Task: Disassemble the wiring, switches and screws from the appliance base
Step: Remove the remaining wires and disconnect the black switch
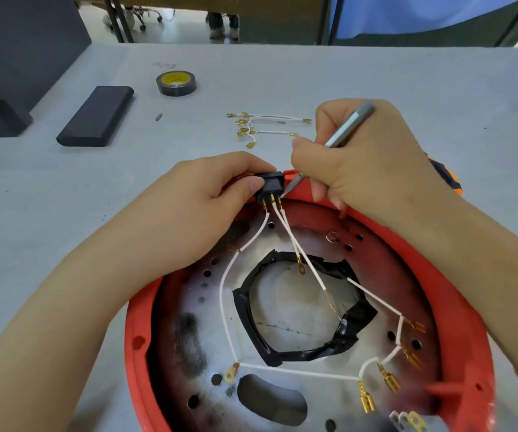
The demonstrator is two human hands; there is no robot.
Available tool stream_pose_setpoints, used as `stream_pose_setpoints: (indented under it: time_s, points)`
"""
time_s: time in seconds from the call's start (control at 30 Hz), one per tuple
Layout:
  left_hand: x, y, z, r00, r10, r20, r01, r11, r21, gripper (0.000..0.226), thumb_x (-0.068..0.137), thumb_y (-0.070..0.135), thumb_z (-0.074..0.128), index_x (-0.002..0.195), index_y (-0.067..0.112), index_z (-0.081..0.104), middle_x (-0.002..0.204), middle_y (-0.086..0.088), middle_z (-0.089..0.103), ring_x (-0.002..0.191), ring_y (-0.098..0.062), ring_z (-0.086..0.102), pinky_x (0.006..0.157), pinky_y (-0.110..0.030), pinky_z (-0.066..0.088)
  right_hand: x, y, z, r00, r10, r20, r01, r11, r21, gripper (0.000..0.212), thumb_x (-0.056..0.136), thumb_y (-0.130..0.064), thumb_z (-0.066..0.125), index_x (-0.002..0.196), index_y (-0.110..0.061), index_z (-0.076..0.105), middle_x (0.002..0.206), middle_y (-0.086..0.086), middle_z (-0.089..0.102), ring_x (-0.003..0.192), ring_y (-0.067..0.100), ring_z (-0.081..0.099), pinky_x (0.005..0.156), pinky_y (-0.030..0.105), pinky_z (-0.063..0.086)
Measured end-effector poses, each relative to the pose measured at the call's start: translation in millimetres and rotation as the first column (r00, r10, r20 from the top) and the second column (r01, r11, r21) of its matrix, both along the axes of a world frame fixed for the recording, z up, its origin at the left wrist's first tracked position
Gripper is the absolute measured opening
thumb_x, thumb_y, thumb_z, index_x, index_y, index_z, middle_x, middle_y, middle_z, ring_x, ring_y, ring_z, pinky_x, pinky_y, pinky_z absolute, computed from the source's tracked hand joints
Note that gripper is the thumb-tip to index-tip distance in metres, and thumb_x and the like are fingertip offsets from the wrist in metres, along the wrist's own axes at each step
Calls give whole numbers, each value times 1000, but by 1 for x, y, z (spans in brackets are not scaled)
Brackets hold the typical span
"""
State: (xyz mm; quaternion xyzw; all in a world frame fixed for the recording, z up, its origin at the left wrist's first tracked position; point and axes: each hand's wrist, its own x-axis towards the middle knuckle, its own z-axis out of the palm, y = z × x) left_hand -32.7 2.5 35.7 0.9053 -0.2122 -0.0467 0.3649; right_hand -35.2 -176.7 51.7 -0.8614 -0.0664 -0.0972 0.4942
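Inside the red appliance base (145,322) on the grey table (48,194), thin, limp white wires (225,310) trail to a small rigid black switch (271,187) at its far rim, pinched by the left hand (195,198), best held by its body, while the right hand (367,157) grips a metal screwdriver (346,126); open room beyond.

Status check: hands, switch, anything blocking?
Left hand pinches black switch at base rim. Right hand holds tool, tip at terminals. Three white wires attached.

Upper left on the grey table (407,76): a tape roll (175,83), a black block (95,116), a small bit (158,116).
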Motion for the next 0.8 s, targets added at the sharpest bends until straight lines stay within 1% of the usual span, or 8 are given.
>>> stream_pose_setpoints:
  time_s: [0.13,0.17,0.27,0.33,0.4,0.47,0.67,0.8]
  points:
    - [-1,0,2,1000,-3,2,3,1000,4,26,98,31,44,106,49,60,100,24,67,95,8,57,83,-9,39,2,8,-2,1000,-26,-1,25,981,-193,26,78,-13,59,58,-15,42,42,7,54,25,9,42,33,16,31]
    - [-1,0,2,1000,-1,-2,1,1000,6,26,98,30,44,108,48,60,102,23,67,96,6,57,85,-9,40,1,9,-2,999,-45,5,45,983,-179,25,77,-13,58,58,-14,41,42,7,53,25,8,42,32,16,31]
    - [-1,1,3,1000,-1,-17,1,1000,3,25,99,30,44,112,42,61,104,21,66,99,3,57,89,-13,40,-2,8,1,994,-105,29,106,994,-34,26,75,-8,56,56,-12,38,47,17,48,24,7,39,31,15,29]
    - [-2,2,3,1000,-3,-27,3,1000,-8,25,99,30,44,113,41,62,104,22,66,99,4,57,86,-11,40,-6,6,1,989,-125,73,127,992,-25,27,75,-7,57,56,-10,37,53,26,47,25,7,39,32,17,30]
    - [-2,2,2,1000,-4,-30,3,1000,-18,25,100,28,44,114,39,62,104,22,66,98,4,57,83,-7,38,-8,7,-1,987,-119,105,125,991,-53,29,76,-9,58,56,-9,37,51,23,49,25,7,40,35,15,31]
    - [-2,2,2,1000,-1,-30,0,1000,-15,26,100,28,44,114,39,62,105,22,66,99,3,57,83,-6,38,-7,7,-3,986,-115,118,123,990,-63,31,78,-11,58,56,-10,37,41,13,49,26,7,42,36,13,30]
    - [-2,2,2,999,-2,-33,1,999,-42,25,100,28,44,113,39,62,104,23,65,97,5,57,81,-6,38,-6,7,-8,977,-116,177,128,990,-60,34,82,-13,60,57,-11,38,39,5,49,29,7,44,38,13,31]
    - [-1,2,1,1000,-3,-22,2,999,-44,25,100,28,44,114,39,62,106,22,66,99,3,57,88,-11,40,-8,9,-10,964,-115,239,150,980,-134,36,83,-18,62,58,-12,37,55,12,52,43,16,47,44,19,34]
